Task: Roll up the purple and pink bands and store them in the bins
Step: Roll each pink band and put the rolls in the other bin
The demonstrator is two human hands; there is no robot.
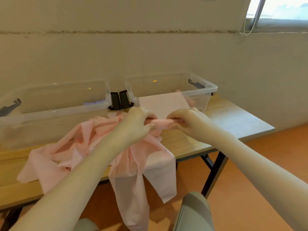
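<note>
Soft, even daylight enters from the overexposed, blown-out window (pixel 281 7) at the upper right, leaving the pale painted wall (pixel 116 52) dim and yellowish. Small glints show on the two clear plastic bins (pixel 211 88), and only faint shadows lie on the light wooden table (pixel 233 119). The whole picture is slightly soft, and the wide lens bends lines and stretches the bare forearms near the lower edges.

One head-worn wide-angle view looks forward and down, close over the table (pixel 236 117). Forearms enter from 6 o'clock; the wall (pixel 150 52) fills 12 o'clock, a window (pixel 283 9) sits at 1 o'clock, the floor (pixel 250 180) at 4 o'clock.
</note>
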